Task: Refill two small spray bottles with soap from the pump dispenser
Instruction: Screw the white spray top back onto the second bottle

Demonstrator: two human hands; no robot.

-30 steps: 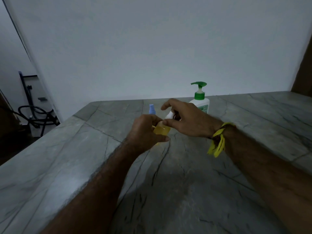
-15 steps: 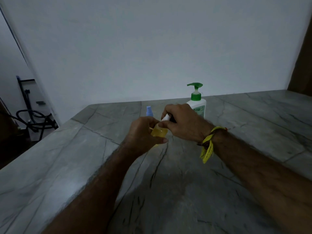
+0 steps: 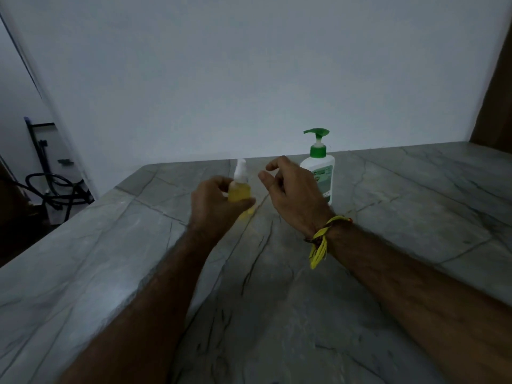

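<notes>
My left hand [image 3: 214, 200] is closed around a small yellow spray bottle [image 3: 239, 192] with a white spray top, held upright just above the grey stone counter [image 3: 277, 286]. Beside it on the right, my right hand [image 3: 291, 189] holds nothing, its fingers curled and apart, a short gap from the bottle's top. Behind my right hand stands the white pump dispenser [image 3: 318, 167] with a green pump head. The second small bottle with the blue top is hidden behind the yellow one.
A white wall rises at the counter's far edge. Off the counter's left edge, a dark stand with coiled black hose [image 3: 52, 187] sits on the floor. A brown panel [image 3: 496, 92] borders the right side.
My right hand has let go of the white spray top and drawn away to the right. The left hand has tipped the yellow bottle upright, and it now covers the blue-topped bottle.
</notes>
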